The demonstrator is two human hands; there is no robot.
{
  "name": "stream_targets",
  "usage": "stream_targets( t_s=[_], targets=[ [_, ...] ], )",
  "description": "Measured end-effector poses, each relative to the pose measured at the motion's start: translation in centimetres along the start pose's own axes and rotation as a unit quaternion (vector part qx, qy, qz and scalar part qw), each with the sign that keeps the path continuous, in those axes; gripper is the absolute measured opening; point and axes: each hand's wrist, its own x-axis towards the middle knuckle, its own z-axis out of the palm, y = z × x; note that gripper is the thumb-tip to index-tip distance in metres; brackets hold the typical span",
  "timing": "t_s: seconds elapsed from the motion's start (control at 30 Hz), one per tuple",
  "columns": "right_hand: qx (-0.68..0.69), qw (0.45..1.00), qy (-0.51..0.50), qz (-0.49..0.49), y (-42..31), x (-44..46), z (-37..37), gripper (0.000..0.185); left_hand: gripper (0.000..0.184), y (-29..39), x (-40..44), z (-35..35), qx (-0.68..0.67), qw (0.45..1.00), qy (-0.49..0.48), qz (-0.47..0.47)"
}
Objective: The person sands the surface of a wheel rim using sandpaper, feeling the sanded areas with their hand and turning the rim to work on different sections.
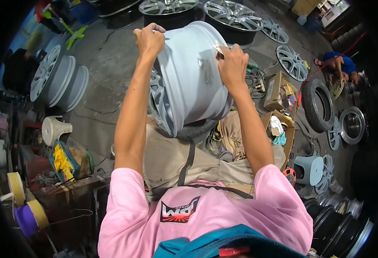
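Observation:
A grey car wheel rim (pixel 189 77) stands on its edge in front of me, its spoked face turned to the left. A dark, rough patch (pixel 205 70) marks its barrel. My left hand (pixel 150 42) is closed at the top of the left lip, with fingers curled over the edge. Near the right lip, my right hand (pixel 233 65) pinches a small pale folded piece of sandpaper (pixel 218 49) against the barrel. Under the wheel rim lies a black tire (pixel 197 129), mostly hidden.
Several wheel rims (pixel 234 15) lie at the back, and others (pixel 66 81) stand at left. Cardboard boxes (pixel 277 96) of supplies and a tire (pixel 318 105) are on the right. A person in blue (pixel 339 64) crouches beyond. A white stool (pixel 55 129) stands left.

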Motion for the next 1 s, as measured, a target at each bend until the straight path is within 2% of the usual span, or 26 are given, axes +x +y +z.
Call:
stream_targets(
  t_s=[0.2, 0.27, 0.37, 0.47, 0.57, 0.63, 0.67, 0.73, 0.8, 0.87, 0.93, 1.0],
  targets=[
    [0.079, 0.992, -0.061, 0.074, 0.6, -6.9, -3.2, 0.024, 0.025, 0.4, -0.5, 0.3, -0.036, 0.999, -0.001, -0.003],
    [0.135, 0.991, 0.0, 0.009, 1.6, -5.1, -2.4, 0.034, 0.025, 0.5, -0.4, 0.6, -0.04, 0.999, -0.001, 0.002],
    [0.106, 0.994, -0.008, -0.015, 1.8, -0.2, 0.1, 0.034, 0.025, 0.5, -0.4, -0.2, -0.008, 1.0, -0.008, 0.006],
    [0.094, 0.995, -0.005, -0.014, 1.2, -0.8, -0.1, 0.03, 0.026, 0.3, -0.1, -0.3, -0.011, 1.0, -0.024, 0.0],
    [0.122, 0.991, -0.043, 0.024, 2.0, -6.2, -3.5, 0.028, 0.025, -0.5, 0.1, 0.7, -0.033, 0.999, 0.006, 0.0],
    [0.16, 0.968, -0.178, 0.076, 2.9, -9.1, -6.1, 0.03, 0.024, -0.8, 0.5, 0.8, -0.016, 0.999, 0.006, 0.038],
    [0.157, 0.968, -0.178, 0.082, 2.9, -9.9, -6.6, 0.03, 0.024, -0.8, 0.3, 1.1, -0.018, 0.999, -0.001, 0.04],
    [0.219, 0.961, -0.1, 0.133, 3.1, -10.1, -7.2, 0.033, 0.024, -0.6, 0.4, 1.1, -0.035, 0.999, 0.023, -0.004],
    [0.233, 0.963, -0.064, 0.119, 2.4, -9.8, -6.0, 0.034, 0.024, -0.8, 0.4, 0.7, -0.027, 1.0, 0.011, -0.003],
    [0.17, 0.983, -0.048, 0.041, 1.7, -9.6, -4.8, 0.039, 0.025, -0.7, 0.6, 0.6, -0.02, 1.0, -0.002, -0.001],
    [0.17, 0.984, -0.039, 0.047, 1.0, -8.1, -3.3, 0.042, 0.025, -0.6, 0.4, 0.7, -0.02, 1.0, 0.004, -0.006],
    [0.154, 0.988, 0.018, 0.022, 0.7, -6.2, -2.4, 0.04, 0.024, -0.5, 0.2, 0.9, -0.028, 1.0, 0.004, -0.006]
  ],
)
